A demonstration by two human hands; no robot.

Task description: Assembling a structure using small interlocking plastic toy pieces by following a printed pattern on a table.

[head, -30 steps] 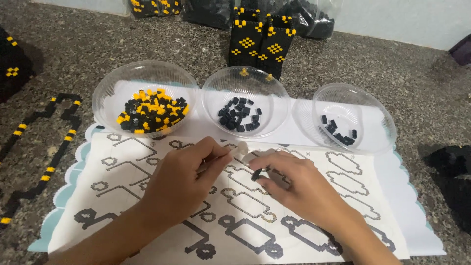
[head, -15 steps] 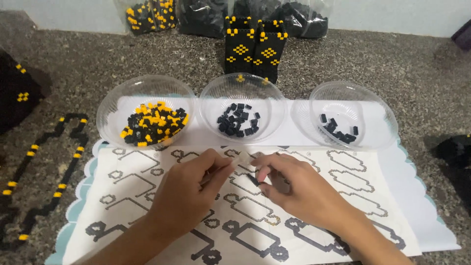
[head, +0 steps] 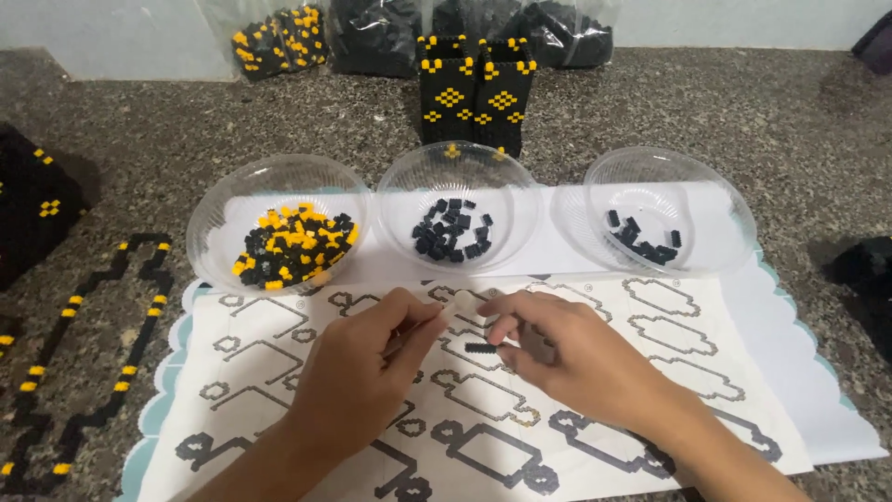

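My left hand pinches a small whitish tool above a white paper template printed with grey and black link outlines. My right hand meets it just to the right and pinches a tiny black piece between thumb and fingers. Both hands hover over the middle of the sheet, fingertips almost touching. Behind them stand three clear plastic bowls: the left bowl holds black and yellow pieces, the middle bowl black pieces, the right bowl a few black pieces.
A black and yellow beaded strip lies on the speckled stone counter at the left. Two upright black blocks with yellow patterns stand behind the bowls, with bags of pieces further back. Dark objects sit at the left and right edges.
The view has tilted so the bowls sit lower and closer. My two hands have stayed together over the template, with the black piece still pinched in the right hand.
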